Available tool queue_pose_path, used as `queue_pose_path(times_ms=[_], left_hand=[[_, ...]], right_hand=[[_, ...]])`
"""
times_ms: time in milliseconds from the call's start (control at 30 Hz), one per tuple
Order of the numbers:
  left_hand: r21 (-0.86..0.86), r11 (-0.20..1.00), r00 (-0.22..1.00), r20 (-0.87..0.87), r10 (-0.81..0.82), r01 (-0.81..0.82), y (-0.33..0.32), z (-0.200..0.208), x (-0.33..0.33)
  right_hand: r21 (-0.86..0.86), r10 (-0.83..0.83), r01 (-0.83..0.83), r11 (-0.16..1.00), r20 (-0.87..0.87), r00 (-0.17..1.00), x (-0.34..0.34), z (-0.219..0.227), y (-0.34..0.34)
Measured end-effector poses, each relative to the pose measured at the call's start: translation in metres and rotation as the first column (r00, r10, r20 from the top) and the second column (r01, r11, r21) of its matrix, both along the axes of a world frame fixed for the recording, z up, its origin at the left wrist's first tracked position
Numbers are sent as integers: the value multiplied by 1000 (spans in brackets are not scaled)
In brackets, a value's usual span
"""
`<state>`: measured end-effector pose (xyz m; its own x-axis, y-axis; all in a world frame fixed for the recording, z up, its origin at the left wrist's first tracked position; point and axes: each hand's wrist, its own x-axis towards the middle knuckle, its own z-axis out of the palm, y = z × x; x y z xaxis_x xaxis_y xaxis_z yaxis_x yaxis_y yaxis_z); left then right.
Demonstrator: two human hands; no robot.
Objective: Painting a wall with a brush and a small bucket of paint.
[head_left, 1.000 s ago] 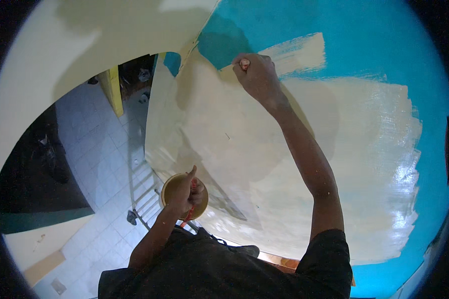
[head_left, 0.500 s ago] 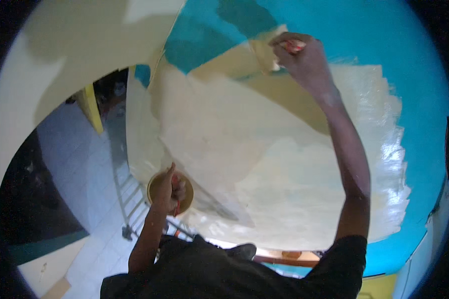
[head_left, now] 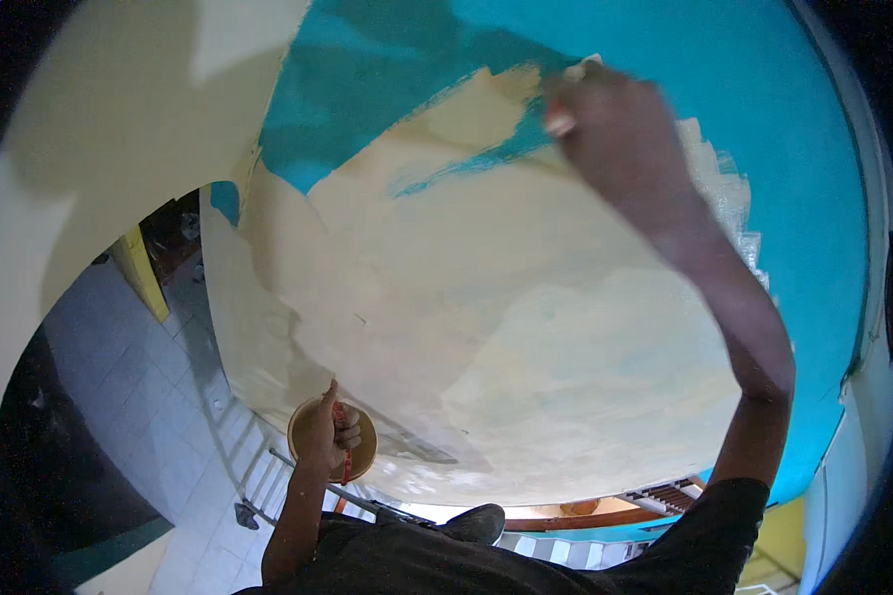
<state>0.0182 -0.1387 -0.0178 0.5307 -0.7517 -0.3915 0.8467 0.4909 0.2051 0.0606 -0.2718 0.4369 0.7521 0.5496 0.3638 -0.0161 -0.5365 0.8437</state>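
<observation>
My right hand [head_left: 620,134], slightly blurred and raised high against the wall, is closed round a paintbrush [head_left: 577,69]. The hand hides most of the brush; a pale edge shows above the fingers and a red and white handle end below. Cream paint [head_left: 446,288] covers a wide part of the turquoise wall [head_left: 387,89], and a turquoise streak shows just left of the hand. Low on the left, my left hand [head_left: 318,436] grips a round tan paint bucket [head_left: 367,448] with its thumb up. A red strip, perhaps the bucket's handle, runs under its fingers.
A cream wall surface [head_left: 119,129] curves along the left. Below it lie a tiled floor [head_left: 119,367] and a metal ladder-like frame [head_left: 258,466]. A yellow post [head_left: 141,273] stands beyond. Under my body, a brown ledge [head_left: 585,520] and striped steps or slats show.
The view has shifted, so the wall sits differently in it. My right hand with the brush has moved rightward across the wall, baring a turquoise streak to view. The left hand still holds the bucket.
</observation>
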Motion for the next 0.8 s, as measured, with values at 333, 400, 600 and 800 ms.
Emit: queue_pose_path(times_ms=[333, 400, 600, 800], left_hand=[[-3, 999, 999, 1, -33, 33, 9, -7, -10], [59, 998, 998, -59, -17, 21, 13, -9, -15], [35, 999, 1000, 28, 0, -1, 19, -6, -19], [91, 996, 999, 37, -8, 5, 24, -12, -13]], right_hand=[[385, 254, -83, 919, -420, 871, 61, -203, 15], [504, 305, -36, 863, -463, 832, 75, -224, 27], [754, 439, 2, 657, -385, 812, 107, -257, 41], [785, 559, -258, 563, -132, 819, 100, -198, -16]])
